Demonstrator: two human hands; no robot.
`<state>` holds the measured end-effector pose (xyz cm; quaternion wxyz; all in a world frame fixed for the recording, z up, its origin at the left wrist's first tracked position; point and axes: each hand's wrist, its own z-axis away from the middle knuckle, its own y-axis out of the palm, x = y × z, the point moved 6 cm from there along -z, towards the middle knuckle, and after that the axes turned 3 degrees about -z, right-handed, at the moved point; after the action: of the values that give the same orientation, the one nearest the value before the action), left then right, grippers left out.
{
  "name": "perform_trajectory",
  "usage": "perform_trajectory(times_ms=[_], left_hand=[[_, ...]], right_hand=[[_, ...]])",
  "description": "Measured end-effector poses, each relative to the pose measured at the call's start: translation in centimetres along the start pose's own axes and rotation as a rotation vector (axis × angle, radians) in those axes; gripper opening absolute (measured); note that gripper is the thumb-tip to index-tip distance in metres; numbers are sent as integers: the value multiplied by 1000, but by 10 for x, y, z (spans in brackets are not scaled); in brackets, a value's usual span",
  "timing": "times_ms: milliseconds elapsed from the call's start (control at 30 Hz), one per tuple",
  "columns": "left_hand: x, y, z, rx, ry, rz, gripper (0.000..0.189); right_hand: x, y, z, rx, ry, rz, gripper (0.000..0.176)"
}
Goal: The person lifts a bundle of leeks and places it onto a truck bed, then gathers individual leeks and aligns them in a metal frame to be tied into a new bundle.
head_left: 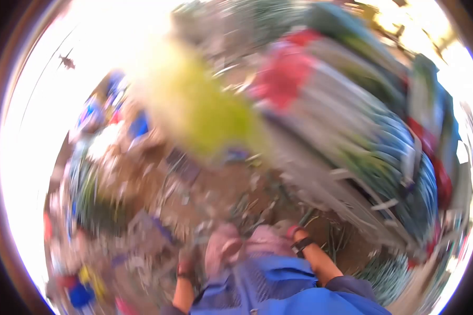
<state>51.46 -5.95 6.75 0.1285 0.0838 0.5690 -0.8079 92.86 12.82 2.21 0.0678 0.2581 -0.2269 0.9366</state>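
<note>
My left hand (pixel 187 256) hangs low beside my pink-trousered leg, with a dark band at its wrist. My right hand (pixel 288 229) is on the other side, near my knee, and a black band circles that wrist. Motion smears the fingers of both hands, and I cannot make out anything in them. Ahead of me is a large yellow-green blur (pixel 207 113), pale at its upper left; its kind is not clear. Nearest my right hand is a long stack of bundled green and white stalks (pixel 347 115) with a red patch on it.
Brown ground (pixel 215 191) strewn with scraps lies ahead. At left are a tan and green heap (pixel 105 194) and blurred blue items (pixel 139 125). Loose green stalks (pixel 386 275) lie low on the right. A pale rail (pixel 320 168) runs along the stack's lower side.
</note>
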Motion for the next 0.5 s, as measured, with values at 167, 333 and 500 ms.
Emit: perform_trajectory(times_ms=[167,333,500], left_hand=[[86,68,71,-165,-949,1352,16],[155,165,169,-247,-677,936,12],[158,199,265,-146,-1098,1165,16]], right_hand=[[-55,30,-21,95,405,-827,38],[41,-8,-42,5,538,-965,22],[182,-24,-103,-27,320,-665,17]])
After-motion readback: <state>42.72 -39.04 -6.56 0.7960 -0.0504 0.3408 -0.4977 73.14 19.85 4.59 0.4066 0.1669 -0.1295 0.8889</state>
